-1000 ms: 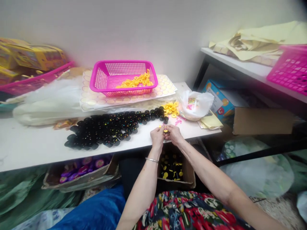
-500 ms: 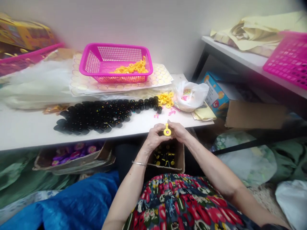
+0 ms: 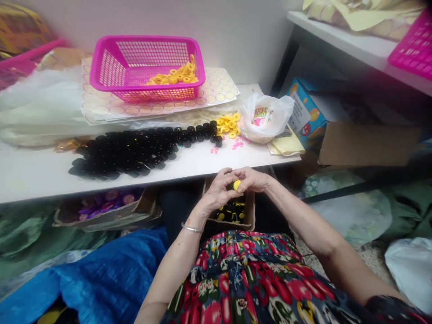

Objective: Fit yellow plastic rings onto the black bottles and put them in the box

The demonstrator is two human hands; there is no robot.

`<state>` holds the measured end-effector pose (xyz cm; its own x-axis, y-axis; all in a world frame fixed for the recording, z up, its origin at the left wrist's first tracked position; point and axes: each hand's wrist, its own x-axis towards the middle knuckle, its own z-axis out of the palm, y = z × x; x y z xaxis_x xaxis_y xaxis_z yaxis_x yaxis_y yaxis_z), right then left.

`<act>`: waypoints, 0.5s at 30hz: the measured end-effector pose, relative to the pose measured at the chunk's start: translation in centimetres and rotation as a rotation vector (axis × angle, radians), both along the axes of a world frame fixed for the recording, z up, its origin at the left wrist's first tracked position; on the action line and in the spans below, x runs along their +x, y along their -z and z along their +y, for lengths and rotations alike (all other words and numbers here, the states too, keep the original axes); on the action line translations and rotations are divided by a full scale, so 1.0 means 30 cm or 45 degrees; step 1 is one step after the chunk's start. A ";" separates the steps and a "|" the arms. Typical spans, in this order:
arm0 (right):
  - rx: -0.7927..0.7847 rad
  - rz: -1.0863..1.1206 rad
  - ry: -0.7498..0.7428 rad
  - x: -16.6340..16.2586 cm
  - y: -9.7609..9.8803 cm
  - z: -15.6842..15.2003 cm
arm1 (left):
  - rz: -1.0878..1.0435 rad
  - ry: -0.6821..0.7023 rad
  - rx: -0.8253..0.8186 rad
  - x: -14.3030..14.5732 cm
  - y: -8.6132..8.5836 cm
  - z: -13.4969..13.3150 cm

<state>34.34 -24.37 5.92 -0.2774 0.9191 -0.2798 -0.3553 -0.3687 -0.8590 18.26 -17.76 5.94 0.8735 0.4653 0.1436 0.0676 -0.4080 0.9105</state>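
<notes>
My left hand (image 3: pixel 218 191) and my right hand (image 3: pixel 253 179) meet in front of the white table's edge (image 3: pixel 141 180), fingers pinched together around a small yellow plastic piece (image 3: pixel 236 185). Both hands hover above a small cardboard box (image 3: pixel 249 215) holding black and yellow parts. On the table lies a long cluster of black caps (image 3: pixel 135 150), with a small heap of yellow rings (image 3: pixel 228 125) at its right end. A pink basket (image 3: pixel 146 67) with more yellow rings stands behind, on sheets of round stickers (image 3: pixel 216 94).
A white plastic bag (image 3: pixel 268 117) and yellow papers lie at the table's right end. A cardboard tray of purple items (image 3: pixel 108 209) sits under the table, blue fabric (image 3: pixel 111 279) at lower left. At right stand a shelf (image 3: pixel 354 45), a colourful box and another pink basket (image 3: pixel 413 47).
My hands have drawn back from the tabletop toward my lap with the yellow piece and closed more tightly around it. The view has tilted downward.
</notes>
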 end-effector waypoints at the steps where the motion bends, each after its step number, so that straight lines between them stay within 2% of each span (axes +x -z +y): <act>1: 0.011 -0.009 0.007 -0.004 0.005 -0.002 | 0.005 0.010 0.054 0.003 0.003 -0.002; 4: 0.044 -0.051 0.053 -0.017 0.021 -0.002 | 0.050 0.020 0.188 0.004 0.019 -0.005; 7: 0.074 -0.111 0.035 -0.025 0.036 0.022 | 0.132 -0.003 0.217 -0.019 0.033 0.011; 9: 0.079 -0.206 -0.082 -0.035 0.054 0.054 | 0.161 -0.028 0.151 -0.051 0.033 0.040; 11: 0.006 -0.417 -0.245 -0.064 0.089 0.083 | 0.120 -0.005 0.033 -0.091 0.025 0.086; 12: -0.065 -0.557 -0.252 -0.090 0.113 0.090 | 0.051 -0.102 -0.037 -0.110 0.021 0.111; 13: -0.159 -0.704 -0.207 -0.121 0.137 0.089 | 0.005 -0.212 -0.112 -0.127 0.016 0.135; 14: -0.229 -0.817 -0.016 -0.158 0.160 0.080 | -0.025 -0.336 -0.184 -0.140 0.012 0.156; 15: -0.210 -0.868 0.307 -0.196 0.179 0.064 | -0.052 -0.472 -0.258 -0.150 0.009 0.174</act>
<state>28.45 -22.44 0.56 0.2115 0.8638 -0.4573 0.1498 -0.4910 -0.8582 13.76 -12.53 5.66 0.6369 0.7694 0.0482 0.1383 -0.1756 0.9747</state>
